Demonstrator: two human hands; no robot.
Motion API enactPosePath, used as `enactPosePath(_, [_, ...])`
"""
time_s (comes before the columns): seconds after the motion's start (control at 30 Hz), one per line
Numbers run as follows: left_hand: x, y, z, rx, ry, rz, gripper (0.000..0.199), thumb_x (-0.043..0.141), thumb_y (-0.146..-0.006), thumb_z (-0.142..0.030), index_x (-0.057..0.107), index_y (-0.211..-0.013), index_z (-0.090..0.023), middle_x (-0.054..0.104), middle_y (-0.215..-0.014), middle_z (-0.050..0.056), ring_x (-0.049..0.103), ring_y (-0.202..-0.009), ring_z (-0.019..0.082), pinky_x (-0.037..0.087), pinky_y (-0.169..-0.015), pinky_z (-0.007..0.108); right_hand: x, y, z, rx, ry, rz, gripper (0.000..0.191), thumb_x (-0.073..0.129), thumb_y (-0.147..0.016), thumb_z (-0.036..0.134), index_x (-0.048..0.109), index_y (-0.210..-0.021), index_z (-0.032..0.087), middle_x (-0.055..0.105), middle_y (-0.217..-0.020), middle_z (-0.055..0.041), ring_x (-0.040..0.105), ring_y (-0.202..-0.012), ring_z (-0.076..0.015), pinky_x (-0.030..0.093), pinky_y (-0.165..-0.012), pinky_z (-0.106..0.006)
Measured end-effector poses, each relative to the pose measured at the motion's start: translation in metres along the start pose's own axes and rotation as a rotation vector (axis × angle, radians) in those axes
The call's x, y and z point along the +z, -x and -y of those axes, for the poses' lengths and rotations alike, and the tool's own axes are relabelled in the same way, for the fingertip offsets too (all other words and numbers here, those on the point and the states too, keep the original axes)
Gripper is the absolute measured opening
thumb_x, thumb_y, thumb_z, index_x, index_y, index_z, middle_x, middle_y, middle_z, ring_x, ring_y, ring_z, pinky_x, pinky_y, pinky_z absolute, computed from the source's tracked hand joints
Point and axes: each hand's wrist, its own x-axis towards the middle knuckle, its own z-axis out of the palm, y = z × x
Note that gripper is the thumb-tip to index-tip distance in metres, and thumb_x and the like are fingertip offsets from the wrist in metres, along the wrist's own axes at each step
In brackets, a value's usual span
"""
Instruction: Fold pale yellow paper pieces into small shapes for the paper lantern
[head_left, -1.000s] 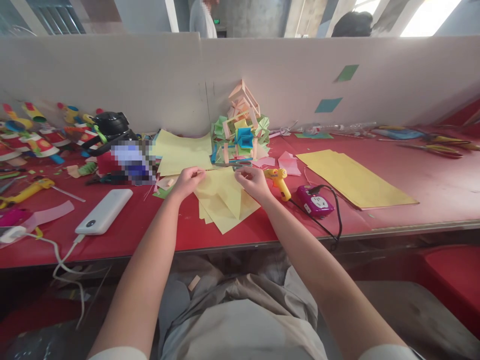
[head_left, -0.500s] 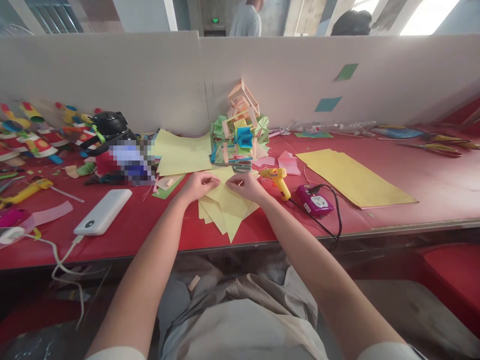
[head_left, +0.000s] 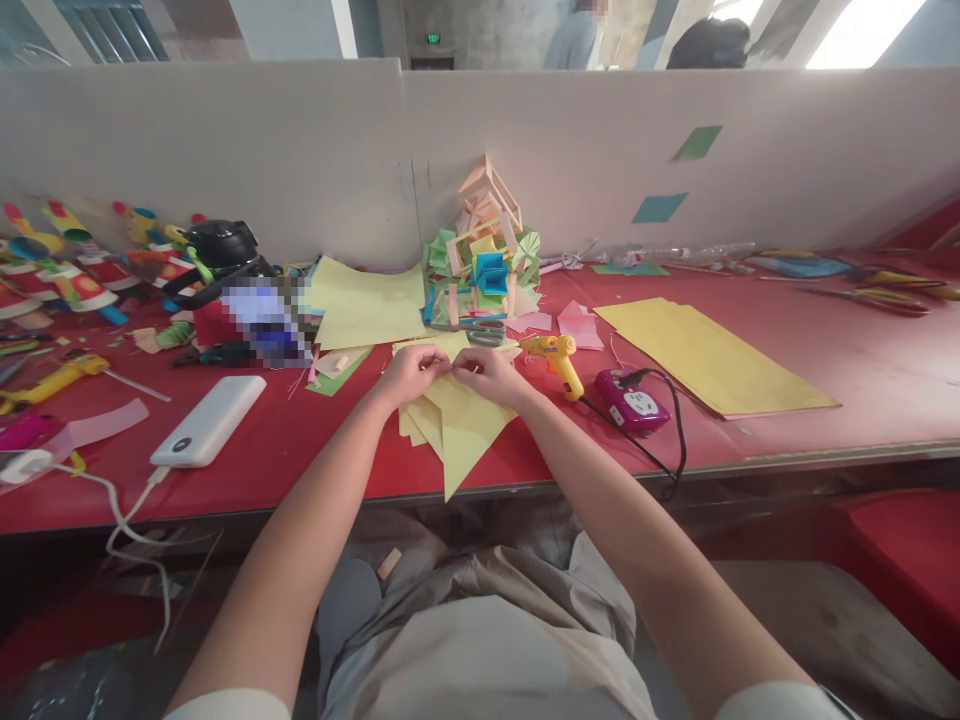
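The yellow sheet [head_left: 474, 435] is located at the centre of the frame, directly below and between my fingertips. Its upper end lies at my fingers; its lower end narrows to a point that reaches the front edge of the red table [head_left: 322, 470] at the lower centre. Further yellow paper [head_left: 418, 424] lies beneath it, with corners projecting at the left.

My left hand [head_left: 415, 372] enters from the lower left. Thumb and forefinger are closed together on the upper part of the sheet. My right hand [head_left: 493, 376] enters from the lower right, with thumb and forefinger likewise closed on the sheet. The two pinch points sit side by side, near each other. The remaining fingers of each hand are curled; their exact contact with the paper is hidden, and I cannot tell it.

Adjacent items: grey-handled scissors [head_left: 486, 333] lie just above my right hand. A yellow glue gun [head_left: 559, 362] lies to the right of that hand, beside a purple power socket [head_left: 634, 402]. A paper model [head_left: 491, 250] stands at upper centre, against the partition [head_left: 300, 150]. A white power bank [head_left: 208, 422] lies at left of frame, well apart from my hands.
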Motion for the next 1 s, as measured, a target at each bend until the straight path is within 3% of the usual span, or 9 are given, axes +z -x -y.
enactPosePath(0.17, [-0.009, -0.001, 0.001, -0.033, 0.027, -0.115, 0.027, 0.065, -0.079, -0.043, 0.068, -0.080, -0.016, 0.070, -0.077, 0.005, 0.062, -0.072, 0.019, 0.046, -0.068, 0.029, -0.001, -0.002, 0.000, 0.005, -0.011, 0.034, 0.009, 0.051, -0.072, 0.023, 0.055, -0.066, 0.018, 0.052, -0.065, 0.0020, 0.046, -0.064, -0.0117, 0.036, -0.061, -0.025])
enactPosePath(0.37, [-0.034, 0.001, 0.010, -0.056, -0.015, -0.261, 0.024, 0.064, -0.077, -0.039, 0.067, -0.079, -0.016, 0.069, -0.075, 0.005, 0.061, -0.070, 0.018, 0.044, -0.065, 0.028, -0.009, 0.001, -0.002, 0.043, -0.007, 0.082, 0.011, 0.049, -0.070, 0.025, 0.052, -0.062, 0.018, 0.049, -0.062, 0.0022, 0.042, -0.062, -0.0113, 0.033, -0.059, -0.026])
enactPosePath(0.6, [-0.059, 0.006, 0.023, -0.091, -0.091, -0.427, 0.021, 0.061, -0.078, -0.038, 0.065, -0.079, -0.017, 0.067, -0.072, 0.004, 0.059, -0.068, 0.017, 0.043, -0.064, 0.028, -0.015, 0.006, 0.004, 0.113, 0.030, 0.002, 0.015, 0.051, -0.067, 0.026, 0.047, -0.055, 0.019, 0.044, -0.057, 0.0030, 0.040, -0.058, -0.0108, 0.031, -0.055, -0.026])
enactPosePath(0.77, [-0.054, 0.006, 0.020, -0.066, -0.036, -0.294, 0.025, 0.064, -0.077, -0.042, 0.064, -0.080, -0.017, 0.067, -0.075, 0.004, 0.059, -0.070, 0.017, 0.044, -0.066, 0.028, -0.013, 0.005, 0.006, 0.055, -0.011, -0.164, 0.012, 0.054, -0.075, 0.029, 0.058, -0.071, 0.018, 0.059, -0.071, -0.0006, 0.051, -0.066, -0.0129, 0.039, -0.061, -0.026])
enactPosePath(0.87, [-0.043, 0.005, 0.014, -0.057, 0.016, -0.217, 0.029, 0.065, -0.078, -0.045, 0.065, -0.081, -0.017, 0.067, -0.077, 0.004, 0.059, -0.071, 0.017, 0.045, -0.067, 0.028, -0.010, 0.005, 0.006, 0.068, -0.054, -0.082, 0.024, 0.060, -0.079, 0.039, 0.064, -0.088, 0.017, 0.063, -0.079, -0.0027, 0.054, -0.068, -0.0134, 0.041, -0.061, -0.026])
enactPosePath(1.0, [-0.030, 0.002, 0.010, -0.036, -0.002, -0.211, 0.030, 0.063, -0.082, -0.046, 0.064, -0.089, -0.017, 0.067, -0.084, 0.005, 0.061, -0.076, 0.018, 0.046, -0.069, 0.028, -0.003, 0.005, 0.005, 0.093, -0.171, 0.022, 0.030, 0.063, -0.077, 0.038, 0.063, -0.097, 0.016, 0.054, -0.064, 0.0031, 0.047, -0.058, -0.0107, 0.036, -0.055, -0.024])
